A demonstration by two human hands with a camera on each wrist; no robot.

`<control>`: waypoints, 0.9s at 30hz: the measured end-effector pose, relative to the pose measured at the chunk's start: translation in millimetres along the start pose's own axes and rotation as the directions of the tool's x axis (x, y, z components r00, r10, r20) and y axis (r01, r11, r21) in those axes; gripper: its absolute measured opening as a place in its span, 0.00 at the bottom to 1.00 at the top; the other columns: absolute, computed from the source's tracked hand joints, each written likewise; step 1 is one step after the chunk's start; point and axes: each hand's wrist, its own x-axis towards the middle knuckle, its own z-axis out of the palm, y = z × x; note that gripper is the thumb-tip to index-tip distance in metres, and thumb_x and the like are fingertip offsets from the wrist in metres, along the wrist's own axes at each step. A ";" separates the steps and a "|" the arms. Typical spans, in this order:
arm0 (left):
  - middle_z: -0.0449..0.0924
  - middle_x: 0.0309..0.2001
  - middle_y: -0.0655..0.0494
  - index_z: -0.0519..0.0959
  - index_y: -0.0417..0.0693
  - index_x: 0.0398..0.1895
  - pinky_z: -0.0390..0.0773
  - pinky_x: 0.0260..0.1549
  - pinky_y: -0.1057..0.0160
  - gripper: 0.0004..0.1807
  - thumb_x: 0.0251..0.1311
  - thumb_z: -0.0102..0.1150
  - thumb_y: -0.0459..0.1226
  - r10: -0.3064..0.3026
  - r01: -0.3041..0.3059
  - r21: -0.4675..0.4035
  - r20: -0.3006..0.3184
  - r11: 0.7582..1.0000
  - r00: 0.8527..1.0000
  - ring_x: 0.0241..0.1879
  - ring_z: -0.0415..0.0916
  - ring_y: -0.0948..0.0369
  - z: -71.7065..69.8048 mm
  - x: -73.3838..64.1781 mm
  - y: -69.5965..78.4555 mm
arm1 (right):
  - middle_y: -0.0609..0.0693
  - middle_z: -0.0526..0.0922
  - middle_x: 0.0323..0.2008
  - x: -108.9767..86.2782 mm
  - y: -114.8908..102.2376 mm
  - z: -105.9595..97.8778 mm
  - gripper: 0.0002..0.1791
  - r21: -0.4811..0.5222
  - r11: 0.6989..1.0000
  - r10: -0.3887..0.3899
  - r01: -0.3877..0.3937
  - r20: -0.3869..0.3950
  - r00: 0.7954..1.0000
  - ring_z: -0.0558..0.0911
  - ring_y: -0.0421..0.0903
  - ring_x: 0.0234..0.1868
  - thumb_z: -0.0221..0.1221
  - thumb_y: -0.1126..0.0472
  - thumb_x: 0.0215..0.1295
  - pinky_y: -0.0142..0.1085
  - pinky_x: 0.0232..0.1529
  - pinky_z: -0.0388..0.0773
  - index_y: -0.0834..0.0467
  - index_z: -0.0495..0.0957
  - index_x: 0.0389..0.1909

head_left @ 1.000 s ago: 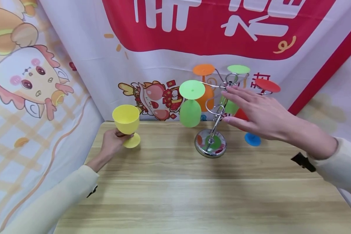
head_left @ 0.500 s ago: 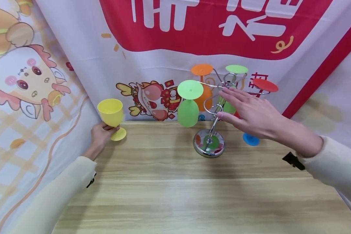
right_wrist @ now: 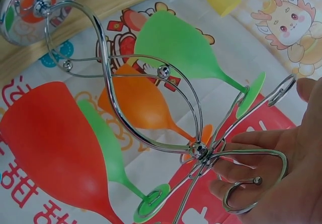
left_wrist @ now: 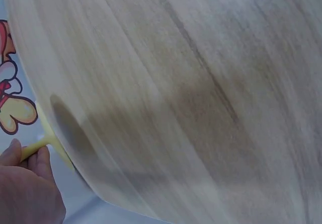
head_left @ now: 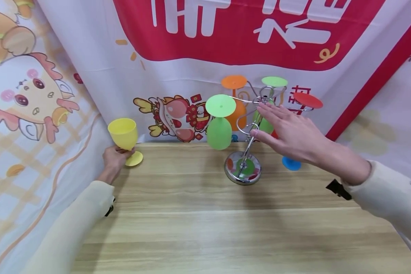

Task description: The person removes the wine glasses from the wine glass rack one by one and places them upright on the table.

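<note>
At the table's back left corner, my left hand [head_left: 113, 158] pinches a yellow plastic goblet [head_left: 124, 133] by its stem, bowl up. The left wrist view shows thumb and fingers around the stem [left_wrist: 34, 147], with the foot close to the table edge. My right hand [head_left: 292, 133] has its fingers straight, at the top of a chrome goblet rack [head_left: 248, 146]. In the right wrist view the fingers lie beside the rack's hub, behind an unfilled wire hook [right_wrist: 251, 156]. Upside down from the rack hang green [right_wrist: 176, 45], orange [right_wrist: 138, 100] and red [right_wrist: 58, 143] goblets.
The rack's round mirrored base [head_left: 242, 177] stands on the wooden table [head_left: 205, 228] near its back edge. A blue disc [head_left: 291, 163] shows below my right hand. Printed cloths hang behind [head_left: 178, 72] and at the left [head_left: 27, 160].
My left hand has carried the yellow goblet leftward and slightly back to the table's corner. The right hand keeps its place at the top of the rack.
</note>
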 end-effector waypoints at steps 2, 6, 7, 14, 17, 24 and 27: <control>0.89 0.51 0.45 0.82 0.33 0.60 0.76 0.40 0.82 0.24 0.64 0.75 0.36 -0.021 0.021 0.029 0.002 0.999 1.000 0.30 0.76 0.83 0.0 2.8 -3.1 | 0.57 0.57 0.84 0.4 -0.4 0.3 0.48 0.003 1.000 -0.001 0.001 -0.007 1.000 0.59 0.64 0.82 0.52 0.29 0.74 0.66 0.59 0.80 0.51 0.55 0.85; 0.87 0.55 0.41 0.81 0.34 0.62 0.80 0.44 0.76 0.26 0.64 0.75 0.38 -0.047 0.046 0.074 0.008 0.996 0.999 0.31 0.76 0.81 0.1 7.7 -7.4 | 0.56 0.57 0.84 1.9 -0.7 0.9 0.47 0.002 1.000 -0.003 0.003 -0.018 1.000 0.59 0.64 0.82 0.52 0.29 0.74 0.65 0.58 0.82 0.51 0.56 0.85; 0.87 0.55 0.41 0.82 0.34 0.62 0.81 0.47 0.74 0.26 0.64 0.75 0.38 -0.055 0.054 0.092 0.008 0.994 0.998 0.33 0.77 0.80 0.3 8.5 -8.0 | 0.57 0.58 0.83 2.1 -0.6 1.1 0.47 0.000 1.000 -0.003 0.003 -0.019 1.000 0.59 0.64 0.82 0.52 0.29 0.74 0.65 0.57 0.82 0.51 0.56 0.85; 0.86 0.57 0.37 0.82 0.32 0.59 0.73 0.70 0.53 0.26 0.63 0.75 0.39 -0.080 0.080 0.111 -0.003 0.991 0.997 0.59 0.79 0.51 7.0 5.5 -11.1 | 0.57 0.58 0.83 0.7 0.1 2.9 0.47 0.004 1.000 0.000 0.000 -0.023 1.000 0.60 0.65 0.81 0.54 0.30 0.74 0.68 0.62 0.77 0.51 0.57 0.84; 0.85 0.58 0.38 0.82 0.32 0.59 0.74 0.69 0.53 0.25 0.63 0.74 0.38 -0.076 0.076 0.096 -0.007 0.992 0.997 0.60 0.79 0.50 8.2 4.0 -12.7 | 0.57 0.58 0.83 0.5 -0.4 3.6 0.47 0.006 1.000 -0.004 0.005 -0.029 1.000 0.60 0.65 0.81 0.54 0.30 0.73 0.68 0.63 0.76 0.51 0.57 0.84; 0.83 0.59 0.32 0.79 0.30 0.59 0.75 0.67 0.50 0.28 0.61 0.76 0.39 -0.038 0.042 0.141 -0.030 0.989 0.999 0.58 0.78 0.47 6.7 -2.8 -10.4 | 0.57 0.59 0.83 1.3 -0.9 4.0 0.47 0.009 1.000 -0.018 0.018 -0.043 0.999 0.61 0.65 0.81 0.55 0.30 0.73 0.68 0.65 0.75 0.53 0.58 0.84; 0.81 0.62 0.32 0.75 0.31 0.65 0.74 0.68 0.49 0.32 0.61 0.76 0.37 -0.030 0.032 0.104 -0.020 0.994 0.999 0.62 0.77 0.45 7.2 -8.0 -5.1 | 0.58 0.59 0.83 0.6 -0.5 3.5 0.47 0.008 1.000 -0.012 0.013 -0.045 0.999 0.61 0.65 0.81 0.55 0.31 0.73 0.69 0.66 0.73 0.53 0.58 0.84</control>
